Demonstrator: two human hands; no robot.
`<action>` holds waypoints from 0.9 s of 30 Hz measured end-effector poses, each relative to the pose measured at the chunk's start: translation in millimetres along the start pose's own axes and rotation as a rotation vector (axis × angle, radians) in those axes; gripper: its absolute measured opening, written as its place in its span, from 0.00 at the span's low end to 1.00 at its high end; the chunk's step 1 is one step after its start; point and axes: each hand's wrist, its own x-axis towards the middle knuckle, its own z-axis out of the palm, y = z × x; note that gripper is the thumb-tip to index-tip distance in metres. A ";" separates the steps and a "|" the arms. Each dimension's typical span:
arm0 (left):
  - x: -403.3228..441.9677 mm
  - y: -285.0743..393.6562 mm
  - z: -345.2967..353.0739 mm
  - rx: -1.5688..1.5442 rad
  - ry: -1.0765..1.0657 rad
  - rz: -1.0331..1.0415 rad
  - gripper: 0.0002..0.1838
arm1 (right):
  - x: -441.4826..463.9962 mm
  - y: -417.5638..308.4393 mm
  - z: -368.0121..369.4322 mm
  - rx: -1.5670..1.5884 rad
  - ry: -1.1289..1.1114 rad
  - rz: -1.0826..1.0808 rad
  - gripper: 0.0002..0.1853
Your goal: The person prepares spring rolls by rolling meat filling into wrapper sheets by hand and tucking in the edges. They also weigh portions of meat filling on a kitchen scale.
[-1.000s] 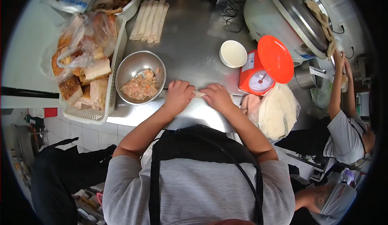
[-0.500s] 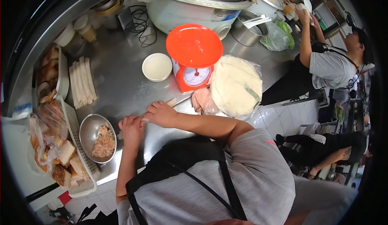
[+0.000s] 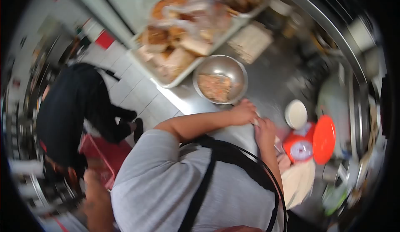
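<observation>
A thin pale piece (image 3: 256,122) lies at the near edge of the metal desk (image 3: 271,76), showing only as a sliver between the left hand (image 3: 243,112) and the right hand (image 3: 266,130). The step in hand looks like rolling or shaping it; keeping it even would call for light, level pressure from both hands. The fingers of each hand look bent and low over the piece, but blur leaves it unclear how far they are open and whether they grip or merely press. Just beyond the left hand stands a steel bowl (image 3: 238,67) holding an orange-pink mixture (image 3: 214,87). To the right are a white bowl (image 3: 296,114) and a red scale (image 3: 298,146), with pale sheets (image 3: 299,184) nearer the person, partly hidden by the right arm. Farther off, a cluster of pale rolls (image 3: 251,42) is too smeared to count, beside a tray (image 3: 166,84) of meat chunks (image 3: 181,61) partly veiled by plastic. Both ends of the piece are covered, and the scale's reading is illegible.
</observation>
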 end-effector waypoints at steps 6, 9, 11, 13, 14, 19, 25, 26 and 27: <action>-12.4 22.8 -25.6 -0.029 0.369 -0.185 0.11 | 14.8 12.0 -6.0 0.079 -0.163 -0.022 0.17; -23.1 23.2 -20.6 -0.717 0.005 -0.679 0.13 | 17.6 11.7 -13.2 0.315 -0.326 0.148 0.14; -28.0 25.7 -18.5 -1.167 -0.108 -0.960 0.16 | 17.4 19.8 -9.4 0.595 -0.488 0.303 0.14; -28.6 28.1 -9.5 -1.540 -0.059 -1.069 0.18 | 12.9 14.3 -7.1 0.984 -0.660 0.479 0.15; -28.1 27.3 0.4 -1.678 0.050 -1.045 0.19 | 9.1 11.9 -8.3 1.175 -0.738 0.574 0.16; -8.3 41.1 -24.1 -1.735 0.607 -1.022 0.15 | -5.8 -22.9 -24.1 1.023 -0.624 0.342 0.21; 6.5 82.1 -63.6 -1.479 0.700 -0.696 0.10 | -16.9 -23.7 -44.2 0.857 -0.408 0.113 0.20; 8.2 88.1 -60.2 -1.415 0.709 -0.656 0.10 | -17.3 -23.6 -51.4 0.797 -0.320 0.054 0.19; 9.5 92.0 -58.4 -1.345 0.722 -0.614 0.09 | -15.9 -28.7 -62.5 0.767 -0.216 0.032 0.19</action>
